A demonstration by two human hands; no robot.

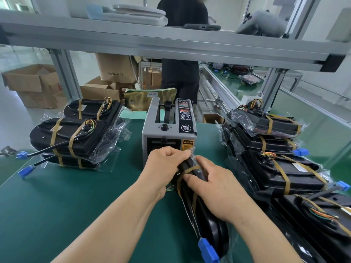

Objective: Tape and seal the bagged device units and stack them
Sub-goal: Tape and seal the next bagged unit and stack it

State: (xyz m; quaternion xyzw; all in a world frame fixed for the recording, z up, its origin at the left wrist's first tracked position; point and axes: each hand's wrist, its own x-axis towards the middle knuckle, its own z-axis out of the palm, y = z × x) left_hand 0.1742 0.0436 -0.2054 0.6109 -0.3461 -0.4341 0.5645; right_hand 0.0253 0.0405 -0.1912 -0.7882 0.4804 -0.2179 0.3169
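At 6 o'clock, nearest the body, a blue connector [208,249] on its black cable hangs off the low end of the bagged unit [214,230]. Unit stands on edge on the green mat [76,205], tilted, running from 5 o'clock up to centre. Both hands are together on its upper end, unit between them. Left hand [165,168] has fingers curled, pinching the loose bag film at the top. Right hand [218,190] wraps the body from the 3 o'clock side, thumb flat on a brown tape band [191,168] that goes round the unit. Second band [194,201] sits lower down, partly hidden by the right hand.

Step in hand, as I read it: closing the bag end & rubbing the band down. To do it well:
- pull the film taut w/ the left pinch so no slack gets trapped;
- run the thumb along the band from middle out so the edges stick;
- tuck the coloured wires [170,189] by the left palm clear of the adhesive.

Whether the tape end is fully stuck I can't tell, as the thumb covers it.

Just beyond the hands at 12 o'clock sits the tape dispenser [167,128], slot facing the person, near enough for another strip. At 10 o'clock is a neat stack of taped units [66,137]; at 2–3 o'clock a bigger leaning pile [275,149]. Which one takes finished units I can't tell; prob. lay it flat, cable same way as the rest. Farther off are cardboard boxes [30,82] at 10 o'clock & a person in dark clothes [180,78] at 12.
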